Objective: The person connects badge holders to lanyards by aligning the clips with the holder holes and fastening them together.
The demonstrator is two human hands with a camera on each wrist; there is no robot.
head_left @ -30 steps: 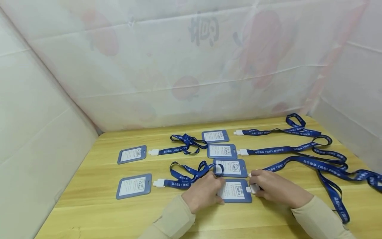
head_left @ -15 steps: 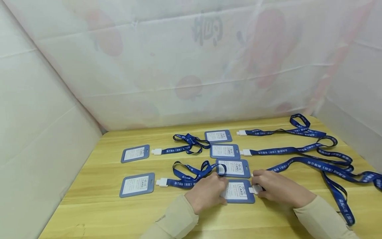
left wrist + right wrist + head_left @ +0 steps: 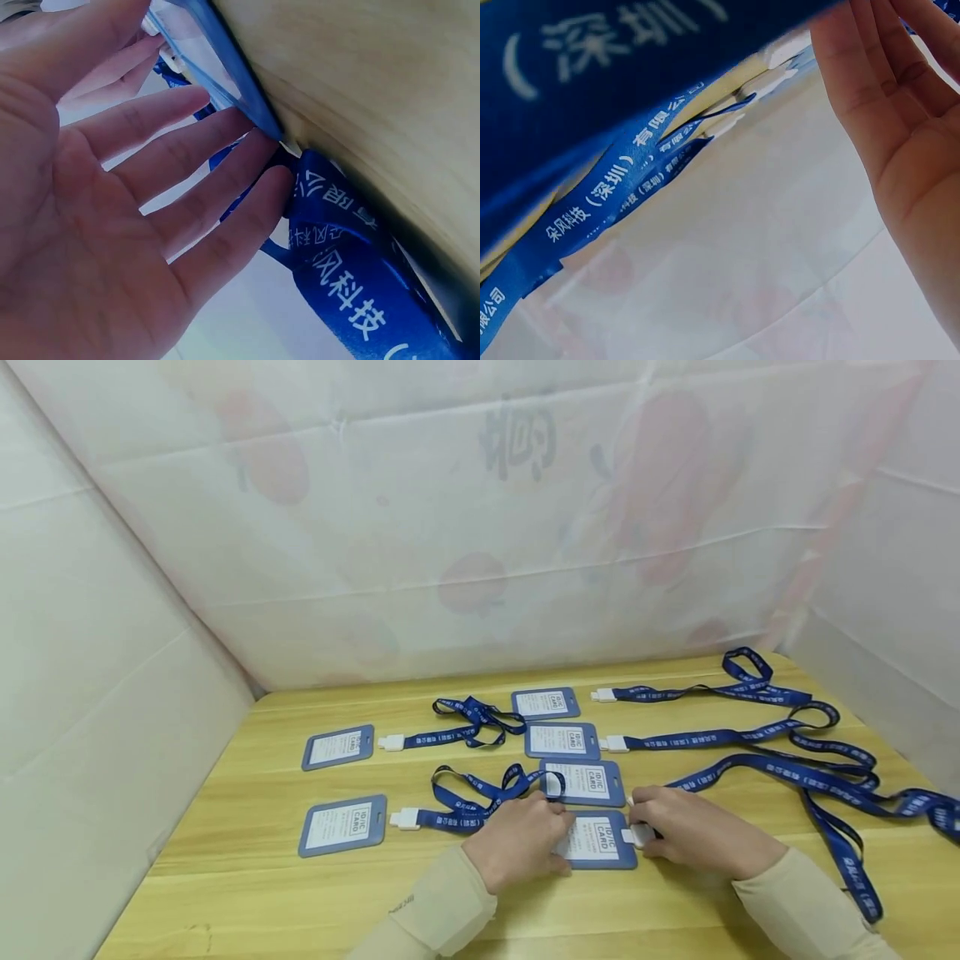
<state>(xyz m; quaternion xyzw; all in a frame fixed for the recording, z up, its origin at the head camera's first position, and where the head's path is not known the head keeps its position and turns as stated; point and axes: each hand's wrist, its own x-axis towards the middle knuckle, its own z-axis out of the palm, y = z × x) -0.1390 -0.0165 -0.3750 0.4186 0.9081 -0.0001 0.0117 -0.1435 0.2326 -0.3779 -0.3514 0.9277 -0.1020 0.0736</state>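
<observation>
In the head view my left hand [image 3: 521, 835] holds the left end of the nearest blue badge holder [image 3: 624, 862], thumb at its near edge and fingers at its far edge. The left wrist view has the fingers [image 3: 176, 150] fairly straight, with tips at the frame's edge. A blue lanyard [image 3: 330, 277] lies just beyond them. My right hand [image 3: 697, 831] pinches a white lanyard clip [image 3: 637, 836] right at the holder's slotted end. The fingers cover part of that clip. Blue printed straps [image 3: 592, 195] cross the right wrist view beside the right hand [image 3: 900, 127].
Three more badge holders [image 3: 581, 782] stand in a column behind the held one; lanyards [image 3: 690, 740] stretch right from them. At left are two holders [image 3: 342, 827], each with a bunched lanyard [image 3: 487, 789] on its right. White printed sheeting [image 3: 480, 527] walls the wooden table [image 3: 247, 893].
The head view has shifted slightly. Both hands keep the same hold at the nearest badge holder and clip, with almost no movement.
</observation>
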